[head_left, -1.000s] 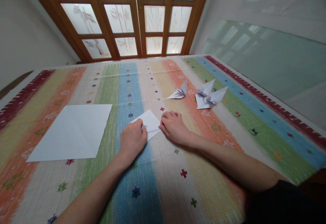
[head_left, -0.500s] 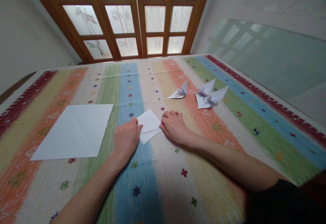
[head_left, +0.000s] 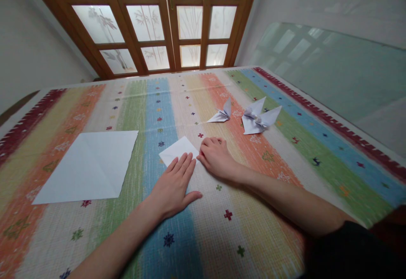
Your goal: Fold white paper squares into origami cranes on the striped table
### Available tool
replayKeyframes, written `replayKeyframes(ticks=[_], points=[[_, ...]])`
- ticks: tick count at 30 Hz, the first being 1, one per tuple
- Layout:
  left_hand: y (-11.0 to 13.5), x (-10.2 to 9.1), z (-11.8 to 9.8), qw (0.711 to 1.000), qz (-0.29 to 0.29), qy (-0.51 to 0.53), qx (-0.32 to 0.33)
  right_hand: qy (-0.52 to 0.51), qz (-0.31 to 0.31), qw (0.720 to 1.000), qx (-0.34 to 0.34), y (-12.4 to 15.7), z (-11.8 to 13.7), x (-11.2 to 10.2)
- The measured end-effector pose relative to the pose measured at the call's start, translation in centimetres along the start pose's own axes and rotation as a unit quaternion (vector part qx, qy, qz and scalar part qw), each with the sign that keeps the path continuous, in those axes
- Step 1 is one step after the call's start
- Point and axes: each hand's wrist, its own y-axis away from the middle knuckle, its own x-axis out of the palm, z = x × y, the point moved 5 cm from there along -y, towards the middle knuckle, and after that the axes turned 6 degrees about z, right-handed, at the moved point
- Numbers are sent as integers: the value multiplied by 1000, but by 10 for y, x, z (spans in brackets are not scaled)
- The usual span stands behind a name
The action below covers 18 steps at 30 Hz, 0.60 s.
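Note:
A small folded piece of white paper [head_left: 178,147] lies on the striped tablecloth [head_left: 218,228] in front of me. My left hand [head_left: 176,184] is flat on its lower part, fingers stretched out and thumb apart, hiding the near edge. At the paper's right corner, my right hand [head_left: 217,156] has its fingers curled and pinched on that corner. To the left rests a larger white sheet [head_left: 85,167] with a faint crease and a ragged right edge.
Beyond my right hand sit a small folded-paper crane [head_left: 222,112] and a wider group of folded white paper shapes [head_left: 258,117]. A pale glass panel [head_left: 333,67] leans along the right wall. Wooden doors [head_left: 171,25] with frosted panes stand behind the table.
My left hand has let go of the paper's left corner and moved right, flattening over the near part. The lower flap no longer shows. My right hand keeps its place.

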Motion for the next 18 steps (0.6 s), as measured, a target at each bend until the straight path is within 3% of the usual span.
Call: replayKeyframes(ticks=[7,10,14,18], points=[[-1,-2,1,1000,1,22,-14,-88,-38,995,32,14,-27,-2],[-1,-2,1,1000,-2,26,-12,-108,-80,990,-35,22,-22,-3],[-1,-1,2,1000,-6,22,-6,-41,-96,982,-158,30,-3,3],[-1,-1,2,1000,-9,17,-6,20,-95,978,-186,33,0,4]])
